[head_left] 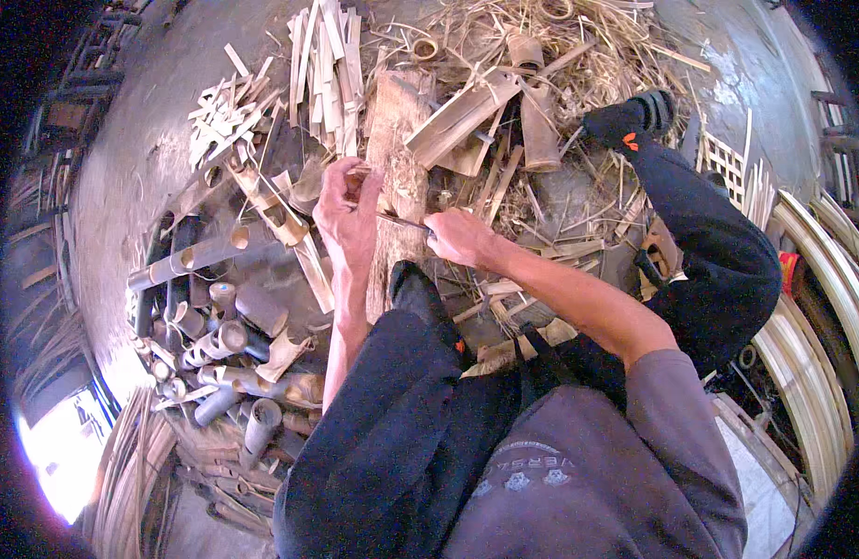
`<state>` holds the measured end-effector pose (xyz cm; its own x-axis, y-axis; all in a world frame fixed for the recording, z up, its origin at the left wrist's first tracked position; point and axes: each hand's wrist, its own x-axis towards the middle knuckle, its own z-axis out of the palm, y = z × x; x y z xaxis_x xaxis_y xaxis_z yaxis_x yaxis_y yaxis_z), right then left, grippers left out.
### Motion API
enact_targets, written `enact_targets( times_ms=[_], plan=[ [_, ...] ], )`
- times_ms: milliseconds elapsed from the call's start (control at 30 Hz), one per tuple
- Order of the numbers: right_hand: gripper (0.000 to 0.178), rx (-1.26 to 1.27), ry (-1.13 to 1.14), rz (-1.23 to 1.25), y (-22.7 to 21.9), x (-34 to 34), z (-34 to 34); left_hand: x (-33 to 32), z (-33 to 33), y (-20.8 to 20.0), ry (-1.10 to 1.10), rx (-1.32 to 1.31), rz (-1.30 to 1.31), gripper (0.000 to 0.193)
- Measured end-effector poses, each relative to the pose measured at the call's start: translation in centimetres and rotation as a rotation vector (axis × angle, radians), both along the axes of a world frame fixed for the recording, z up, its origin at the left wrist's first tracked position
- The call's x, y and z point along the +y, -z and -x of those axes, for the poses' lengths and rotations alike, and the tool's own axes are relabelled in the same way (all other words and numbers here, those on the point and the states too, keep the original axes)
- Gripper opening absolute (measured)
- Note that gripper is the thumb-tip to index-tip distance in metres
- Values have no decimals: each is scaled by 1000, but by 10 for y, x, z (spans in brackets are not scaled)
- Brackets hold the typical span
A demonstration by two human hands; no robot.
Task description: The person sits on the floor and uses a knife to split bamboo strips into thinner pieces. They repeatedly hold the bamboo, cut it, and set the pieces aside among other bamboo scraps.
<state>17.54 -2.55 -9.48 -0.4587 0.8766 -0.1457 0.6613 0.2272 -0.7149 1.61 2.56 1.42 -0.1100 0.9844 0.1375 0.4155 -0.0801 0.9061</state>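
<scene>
My right hand (pixel 459 238) is closed around the handle of a knife (pixel 404 222). Its thin dark blade points left across a long, worn wooden block (pixel 398 112) on the floor between my legs. To the left of the blade, my left hand (pixel 348 200) is raised with curled fingers, at the block's left edge. A small brownish thing shows between those fingers, too small to name for certain. The knife's tip lies close to the left hand's palm side; whether they touch cannot be seen. My right fingers hide most of the handle.
Split bamboo strips (pixel 327 74) and short slats (pixel 226 116) lie beyond my left hand. Cut bamboo tubes (pixel 229 337) are heaped at left. Right of the block are halved bamboo pieces (pixel 462 119) and straw-like shavings (pixel 597 74). Long bamboo strips (pixel 807 363) curve along the far right.
</scene>
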Motion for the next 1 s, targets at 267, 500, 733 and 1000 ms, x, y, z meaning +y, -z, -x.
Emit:
enact_targets(
  times_ms=[267, 500, 733, 1000],
  plan=[
    [21, -51, -76, 30, -10, 7, -4, -9, 28, -35, -53, 341, -69, 16],
    [30, -109, -43, 259, 8, -58, -47, -15, 94, -52, -295, 237, -108, 16],
    [58, -52, 255, 346, -48, -63, -41, -22, 96, -22, -433, 406, -46, 23],
    [52, 63, 247, 154, -55, -56, -15, -56, 53, 12, -398, 316, 27, 22]
  ],
)
